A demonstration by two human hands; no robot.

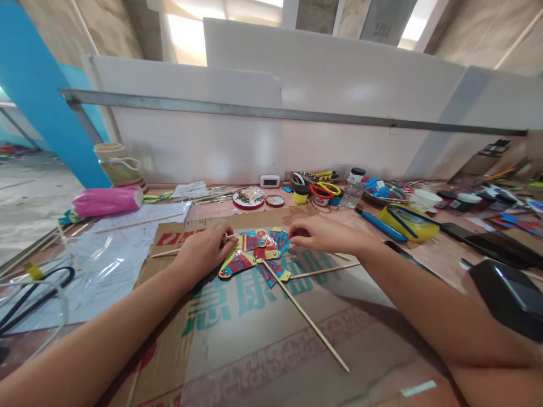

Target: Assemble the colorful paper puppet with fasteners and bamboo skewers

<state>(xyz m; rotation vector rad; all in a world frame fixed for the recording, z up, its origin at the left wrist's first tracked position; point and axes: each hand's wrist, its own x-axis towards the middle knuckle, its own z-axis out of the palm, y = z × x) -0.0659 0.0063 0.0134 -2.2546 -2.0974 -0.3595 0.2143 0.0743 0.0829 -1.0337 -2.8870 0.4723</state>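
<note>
A flat, brightly painted puppet figure (pixel 254 253) in red, blue and yellow lies on a sheet of brown cardboard (pixel 271 333). Thin wooden sticks (pixel 307 319) run out from it toward me and to the right. My left hand (pixel 206 249) rests on the puppet's left side, fingers curled and pinching its edge near a stick end. My right hand (pixel 322 234) pinches the puppet's upper right edge with its fingertips. Both forearms stretch in from the bottom corners.
Behind the cardboard sit a round red tin of beads (pixel 248 198), scissors with coloured handles (pixel 320 186), small paint pots (pixel 301 194), a yellow tray (pixel 409 223) and a blue tool (pixel 380 224). A pink roll (pixel 108 200) and clear plastic sheets (pixel 106 254) lie left. Dark devices (pixel 504 282) lie right.
</note>
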